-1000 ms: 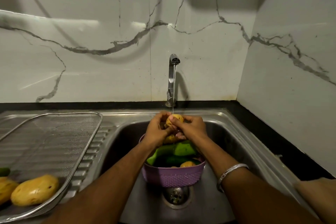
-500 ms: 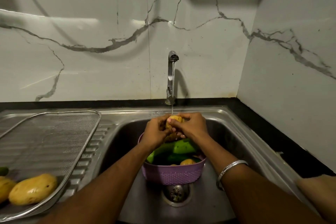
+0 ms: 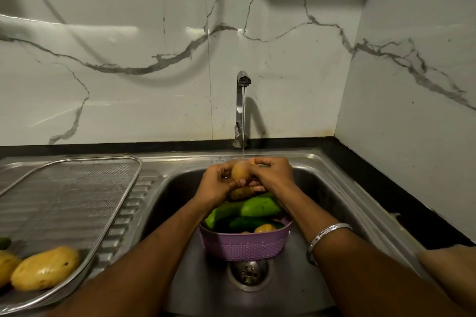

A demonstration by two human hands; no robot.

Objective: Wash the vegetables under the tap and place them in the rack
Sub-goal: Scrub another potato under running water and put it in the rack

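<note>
- Left hand (image 3: 219, 186) and right hand (image 3: 274, 175) meet over the sink (image 3: 332, 188), both wrapped round one small yellow-brown potato (image 3: 240, 171).
- Left fingers (image 3: 226, 166) curl over the potato's left side, thumb underneath; right fingers (image 3: 265, 162) curl over its top right. Not spread; clamped onto the potato from both sides.
- Tap (image 3: 242, 108) is running; thin stream (image 3: 243, 136) lands right on top of the potato.
- Potato sits in the air directly above the purple basket (image 3: 244, 246), not touching it.
- Basket stands in the sink bowl, just behind the drain (image 3: 248, 271). Contents: long green vegetables (image 3: 260, 207) lying across the top, a darker green one below, a brownish potato (image 3: 242, 192) right under the hands, two yellowish pieces (image 3: 265, 228) at the front rim.
- Rack (image 3: 77, 188), wire mesh with metal rim, lies on the ribbed draining board left of the bowl.
- In the rack, near-left corner: one large yellow potato (image 3: 45, 267), part of a second (image 3: 6, 266) at the frame edge, and a bit of something green (image 3: 4, 242) behind that, too cropped to identify.
- Silver bangle (image 3: 327, 233) on the right wrist.
- Black table (image 3: 386, 203) edges the sink at right; white marble wall (image 3: 128, 33) behind.
</note>
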